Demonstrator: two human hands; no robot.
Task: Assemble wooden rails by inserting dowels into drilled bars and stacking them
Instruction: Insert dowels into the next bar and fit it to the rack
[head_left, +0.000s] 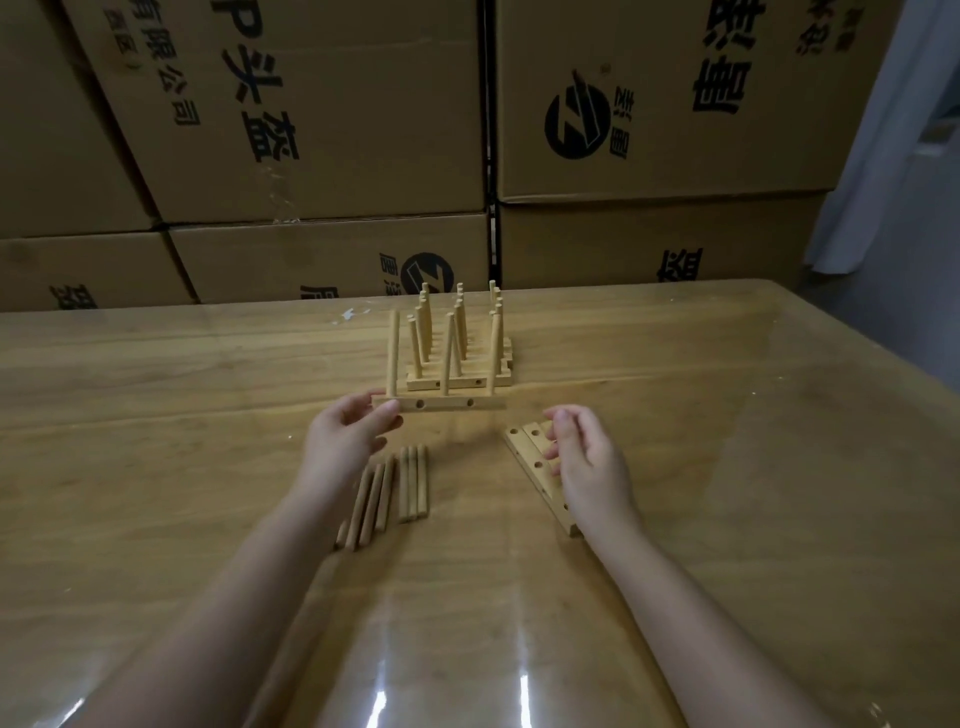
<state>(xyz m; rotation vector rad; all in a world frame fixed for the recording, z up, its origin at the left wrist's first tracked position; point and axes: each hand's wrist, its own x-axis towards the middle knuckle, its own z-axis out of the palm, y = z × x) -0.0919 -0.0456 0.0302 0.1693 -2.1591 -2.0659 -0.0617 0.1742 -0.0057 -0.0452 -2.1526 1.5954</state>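
Our left hand (347, 434) is loose-fingered right at the left end of the front bar (447, 404), which stands on the table (727, 415) with three dowels upright in it. Right hand (589, 460) hovers relaxed, holding nothing, over the spare bars (525, 450). Loose dowels (395, 493) lie between them

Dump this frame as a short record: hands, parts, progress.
left hand: open, at left end of front rail; contact unclear
right hand: loosely curled, empty, over bare drilled bars
front rail: three upright dowels
finished rails: grouped behind it
loose dowels: two bunches lying flat between the hands
surface: glossy table
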